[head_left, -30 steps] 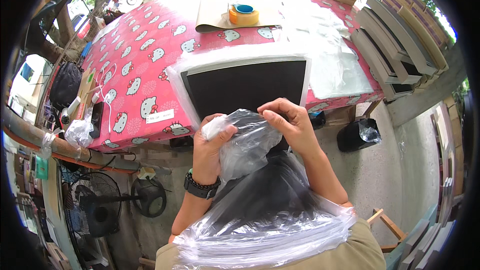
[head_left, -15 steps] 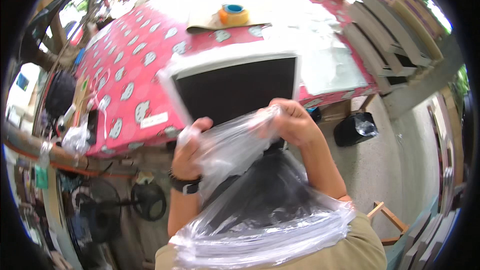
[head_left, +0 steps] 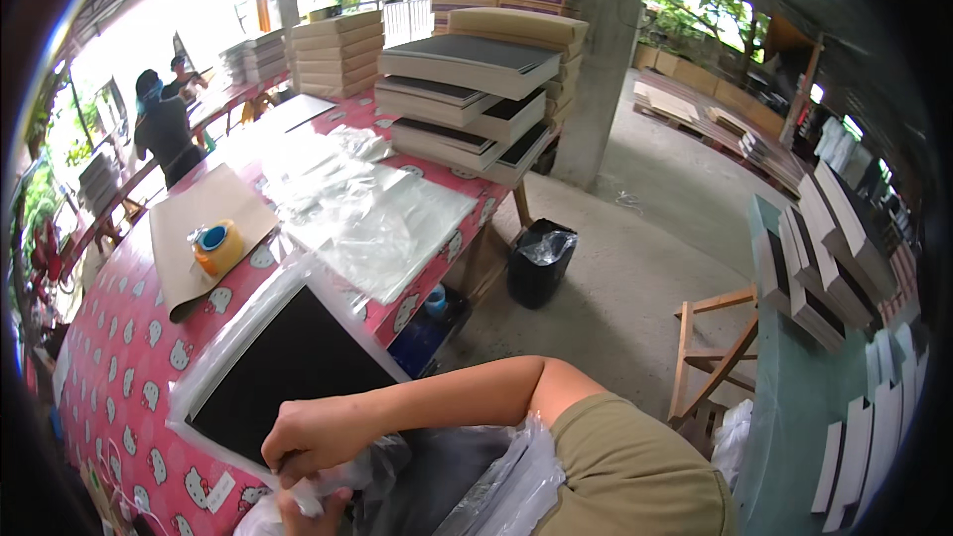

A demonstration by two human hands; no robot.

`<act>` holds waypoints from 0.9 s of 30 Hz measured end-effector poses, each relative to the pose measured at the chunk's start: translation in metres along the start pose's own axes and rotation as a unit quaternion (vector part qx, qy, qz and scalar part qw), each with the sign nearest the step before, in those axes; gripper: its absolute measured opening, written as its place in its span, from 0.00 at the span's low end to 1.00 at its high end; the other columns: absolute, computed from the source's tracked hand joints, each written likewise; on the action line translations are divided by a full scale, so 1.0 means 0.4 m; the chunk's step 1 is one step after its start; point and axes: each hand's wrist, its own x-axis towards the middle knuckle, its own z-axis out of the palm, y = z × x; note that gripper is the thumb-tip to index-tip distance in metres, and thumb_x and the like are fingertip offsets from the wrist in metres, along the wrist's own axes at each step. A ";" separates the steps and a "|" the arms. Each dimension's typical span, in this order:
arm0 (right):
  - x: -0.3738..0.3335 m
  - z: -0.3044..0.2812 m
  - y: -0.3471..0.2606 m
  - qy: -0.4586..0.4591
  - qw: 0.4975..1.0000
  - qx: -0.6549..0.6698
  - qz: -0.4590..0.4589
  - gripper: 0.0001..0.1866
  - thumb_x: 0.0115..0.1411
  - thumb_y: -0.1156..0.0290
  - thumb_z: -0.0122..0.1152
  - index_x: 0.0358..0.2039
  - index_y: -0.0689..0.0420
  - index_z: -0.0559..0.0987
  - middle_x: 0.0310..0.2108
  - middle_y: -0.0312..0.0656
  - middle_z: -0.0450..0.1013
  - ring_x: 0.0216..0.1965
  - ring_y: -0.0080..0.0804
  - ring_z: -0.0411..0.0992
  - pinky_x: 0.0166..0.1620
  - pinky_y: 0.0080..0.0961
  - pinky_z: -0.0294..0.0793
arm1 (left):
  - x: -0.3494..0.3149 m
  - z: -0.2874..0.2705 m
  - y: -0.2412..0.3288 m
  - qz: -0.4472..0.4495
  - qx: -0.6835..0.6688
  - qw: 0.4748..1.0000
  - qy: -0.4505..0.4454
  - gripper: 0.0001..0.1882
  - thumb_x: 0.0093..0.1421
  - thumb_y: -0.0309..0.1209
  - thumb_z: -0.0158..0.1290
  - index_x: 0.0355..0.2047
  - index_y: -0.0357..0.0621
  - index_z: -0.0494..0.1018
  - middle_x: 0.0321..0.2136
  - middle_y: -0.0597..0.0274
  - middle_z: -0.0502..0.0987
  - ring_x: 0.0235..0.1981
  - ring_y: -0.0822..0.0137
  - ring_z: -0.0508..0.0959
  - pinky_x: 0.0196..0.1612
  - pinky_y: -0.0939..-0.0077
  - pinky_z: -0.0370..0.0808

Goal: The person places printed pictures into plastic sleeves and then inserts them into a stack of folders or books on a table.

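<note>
My right hand (head_left: 316,434) is closed, its fingers pinching crumpled clear plastic (head_left: 382,462). Just below it at the lower edge, my left hand (head_left: 316,514) grips the same plastic between thumb and fingers; part of this hand is cut off by the frame. More of the film runs over my lap and against my shirt. Directly beyond my hands, a flat black panel (head_left: 298,352) with a pale border lies on the pink patterned table cover (head_left: 124,377), apparently inside clear plastic.
Beyond the panel lie a pile of clear plastic sheets (head_left: 382,208) and an orange tape roll (head_left: 218,246) on brown board (head_left: 189,283). Panel stacks (head_left: 467,89) stand at the table's far end. Rightward are a black bin (head_left: 541,263), a wooden stand (head_left: 710,352) and two people (head_left: 169,134) stand far left.
The view has swung to the right. My hands, earlier apart with the plastic stretched between them, are now close together at the lower edge, still gripping it.
</note>
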 end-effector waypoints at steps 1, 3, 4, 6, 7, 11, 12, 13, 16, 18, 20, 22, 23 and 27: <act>-0.002 -0.009 -0.007 0.009 1.000 -0.017 0.004 0.06 0.51 0.73 0.55 0.22 0.62 0.75 0.18 0.40 0.72 0.21 0.26 0.71 0.24 0.23 0.68 | 0.000 0.000 0.003 0.005 0.008 1.000 0.001 0.22 0.49 0.22 0.48 0.47 0.36 0.65 0.37 0.53 0.71 0.37 0.64 0.72 0.40 0.73 0.69; -0.026 -0.051 -0.024 -0.218 0.971 0.051 0.087 0.07 0.49 0.71 0.59 0.21 0.62 0.76 0.18 0.40 0.73 0.20 0.26 0.71 0.24 0.24 0.67 | 0.005 0.000 0.005 0.011 0.024 1.000 0.009 0.22 0.49 0.22 0.48 0.47 0.36 0.65 0.38 0.52 0.71 0.37 0.63 0.72 0.40 0.73 0.68; -0.034 -0.061 -0.022 -0.329 0.932 0.091 0.124 0.08 0.48 0.70 0.60 0.21 0.62 0.77 0.18 0.39 0.73 0.20 0.26 0.70 0.24 0.24 0.66 | 0.003 -0.002 0.003 0.009 0.027 1.000 0.011 0.22 0.49 0.23 0.48 0.47 0.36 0.65 0.38 0.52 0.71 0.38 0.63 0.72 0.40 0.72 0.68; -0.090 0.007 0.080 -0.397 0.868 0.300 0.006 0.13 0.44 0.67 0.66 0.22 0.64 0.77 0.19 0.40 0.73 0.21 0.24 0.70 0.26 0.22 0.66 | 0.000 -0.005 0.003 0.008 0.033 0.999 0.012 0.22 0.49 0.23 0.48 0.47 0.36 0.65 0.38 0.51 0.71 0.38 0.62 0.72 0.41 0.72 0.68; -0.100 0.002 0.076 -0.352 0.881 0.317 -0.007 0.13 0.45 0.67 0.65 0.22 0.64 0.77 0.20 0.41 0.73 0.22 0.25 0.70 0.27 0.23 0.67 | -0.004 -0.005 0.006 0.007 0.031 0.999 0.011 0.22 0.49 0.23 0.48 0.47 0.36 0.65 0.39 0.51 0.71 0.39 0.61 0.72 0.41 0.71 0.68; -0.138 -0.068 0.107 0.143 0.784 0.601 -0.069 0.18 0.55 0.58 0.52 0.37 0.60 0.73 0.24 0.45 0.73 0.27 0.36 0.72 0.31 0.33 0.72 | -0.015 -0.007 0.015 -0.007 0.025 1.000 0.008 0.22 0.49 0.24 0.48 0.48 0.36 0.64 0.40 0.50 0.71 0.40 0.60 0.71 0.42 0.70 0.68; -0.105 -0.088 0.074 0.246 0.686 0.681 -0.070 0.22 0.56 0.55 0.48 0.44 0.58 0.70 0.24 0.47 0.73 0.29 0.40 0.73 0.31 0.36 0.74 | -0.018 -0.029 0.010 -0.016 0.031 0.999 0.016 0.22 0.49 0.24 0.48 0.48 0.36 0.64 0.40 0.50 0.70 0.41 0.59 0.71 0.43 0.70 0.68; -0.094 -0.081 0.036 0.251 0.644 0.722 -0.019 0.26 0.56 0.52 0.46 0.49 0.56 0.64 0.23 0.48 0.72 0.28 0.41 0.73 0.29 0.37 0.74 | -0.026 -0.054 0.008 -0.025 0.034 0.999 0.019 0.22 0.49 0.24 0.48 0.48 0.36 0.64 0.40 0.50 0.70 0.41 0.59 0.71 0.43 0.70 0.68; -0.144 -0.050 0.080 0.068 0.770 0.634 0.036 0.32 0.55 0.56 0.50 0.56 0.60 0.55 0.15 0.44 0.70 0.17 0.34 0.72 0.20 0.28 0.73 | -0.033 -0.051 0.014 -0.057 -0.005 0.998 0.013 0.23 0.50 0.25 0.47 0.48 0.36 0.64 0.41 0.49 0.70 0.42 0.58 0.71 0.44 0.69 0.68; -0.160 -0.040 0.072 -0.217 0.893 0.387 0.071 0.24 0.52 0.65 0.57 0.47 0.64 0.67 0.16 0.40 0.71 0.18 0.25 0.71 0.21 0.20 0.70 | -0.041 -0.073 0.021 -0.088 -0.049 0.995 0.009 0.23 0.50 0.25 0.47 0.48 0.37 0.64 0.41 0.49 0.70 0.43 0.57 0.71 0.44 0.68 0.67; -0.160 -0.054 0.068 -0.099 0.925 0.363 0.064 0.17 0.49 0.70 0.59 0.39 0.64 0.72 0.19 0.38 0.71 0.20 0.22 0.70 0.22 0.17 0.69 | -0.046 -0.092 0.038 -0.125 -0.120 0.985 0.000 0.23 0.50 0.26 0.47 0.48 0.37 0.64 0.42 0.49 0.70 0.43 0.56 0.70 0.45 0.68 0.67; -0.154 -0.121 0.083 0.063 0.958 0.260 0.108 0.07 0.47 0.78 0.57 0.29 0.63 0.76 0.24 0.35 0.72 0.23 0.17 0.68 0.26 0.14 0.67 | -0.042 -0.106 0.049 -0.164 -0.212 0.963 -0.004 0.23 0.50 0.26 0.47 0.48 0.37 0.64 0.42 0.48 0.70 0.44 0.55 0.70 0.45 0.67 0.67; -0.134 -0.146 0.106 0.194 0.943 0.237 0.132 0.08 0.46 0.80 0.55 0.29 0.60 0.76 0.25 0.33 0.72 0.24 0.16 0.67 0.28 0.14 0.67 | -0.031 -0.104 0.045 -0.176 -0.255 0.951 -0.008 0.23 0.50 0.26 0.47 0.48 0.37 0.64 0.43 0.48 0.69 0.44 0.55 0.70 0.46 0.67 0.67; -0.058 -0.180 0.193 0.257 0.892 -0.314 0.201 0.23 0.44 0.76 0.53 0.45 0.53 0.71 0.23 0.44 0.70 0.28 0.33 0.70 0.38 0.29 0.65 | 0.021 -0.071 0.007 -0.114 -0.175 0.978 -0.017 0.23 0.50 0.27 0.47 0.49 0.37 0.64 0.44 0.48 0.69 0.46 0.54 0.70 0.47 0.67 0.66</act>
